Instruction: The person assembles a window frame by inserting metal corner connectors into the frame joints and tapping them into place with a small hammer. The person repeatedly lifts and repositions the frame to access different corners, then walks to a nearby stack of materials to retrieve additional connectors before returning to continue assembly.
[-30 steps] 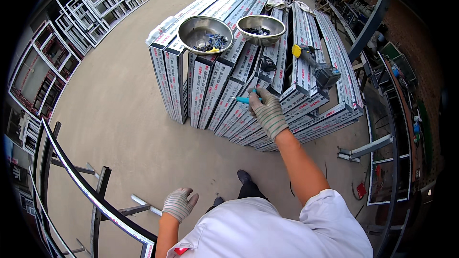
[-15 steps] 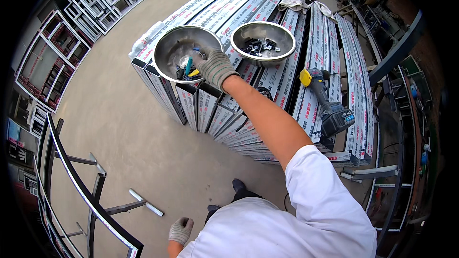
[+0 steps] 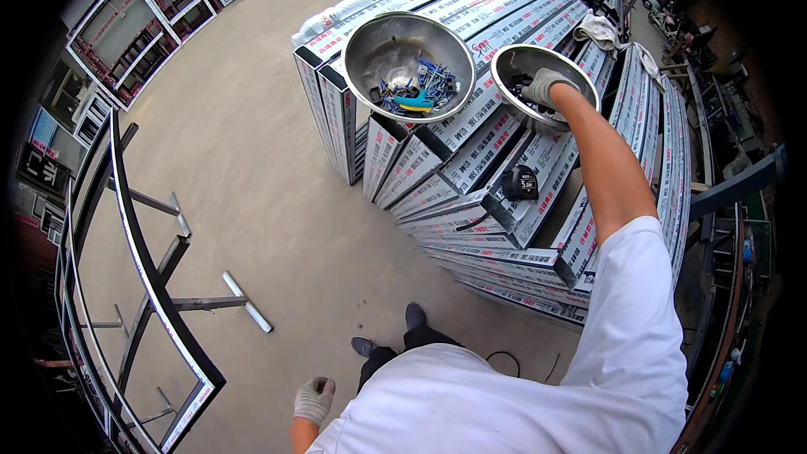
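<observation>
My right hand, in a grey striped knit glove, reaches into the right steel bowl. Its fingers are bent and close together over small dark parts; whether it pinches one is hidden. To its left stands a second steel bowl with many blue and silver screws and a teal-and-yellow hand tool. My left hand, gloved with bare fingertips, hangs low at my side. Its fingers curl inward, and anything inside them is out of sight.
Both bowls rest on a stack of film-wrapped metal profiles. A black tape measure lies on the stack's near part, and a white cloth farther back. At left stands a dark metal rack; window frames lean beyond it.
My right hand has gone from the left bowl to the right one. The view has shifted, and the cordless drill seen before no longer shows. My left hand still hangs low.
</observation>
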The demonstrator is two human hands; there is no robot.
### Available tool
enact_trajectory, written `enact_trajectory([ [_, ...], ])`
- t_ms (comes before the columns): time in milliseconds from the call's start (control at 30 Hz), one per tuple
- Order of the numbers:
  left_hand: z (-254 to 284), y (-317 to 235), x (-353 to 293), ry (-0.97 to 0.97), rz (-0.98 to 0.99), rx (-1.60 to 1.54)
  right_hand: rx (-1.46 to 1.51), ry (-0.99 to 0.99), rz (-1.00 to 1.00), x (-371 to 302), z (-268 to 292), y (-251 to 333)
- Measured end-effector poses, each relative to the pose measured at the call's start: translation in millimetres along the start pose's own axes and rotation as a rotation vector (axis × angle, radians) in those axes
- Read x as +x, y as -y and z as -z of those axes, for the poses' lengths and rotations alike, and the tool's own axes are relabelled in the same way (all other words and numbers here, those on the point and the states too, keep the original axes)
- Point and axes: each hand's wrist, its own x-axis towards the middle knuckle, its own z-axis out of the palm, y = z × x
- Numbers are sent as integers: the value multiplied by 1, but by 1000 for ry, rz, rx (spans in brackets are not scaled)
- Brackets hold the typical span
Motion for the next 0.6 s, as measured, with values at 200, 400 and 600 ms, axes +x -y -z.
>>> enact_trajectory([
  [200,-27,38,-21,6,77,-96,2,-28,-62,-5,-11,-3],
  [400,-29,51,-28,-22,73,-142,229,-256,-117,-8,3,-24],
  [600,-27,68,-26,-44,0,-218,538,-855,46,-50,38,-25],
])
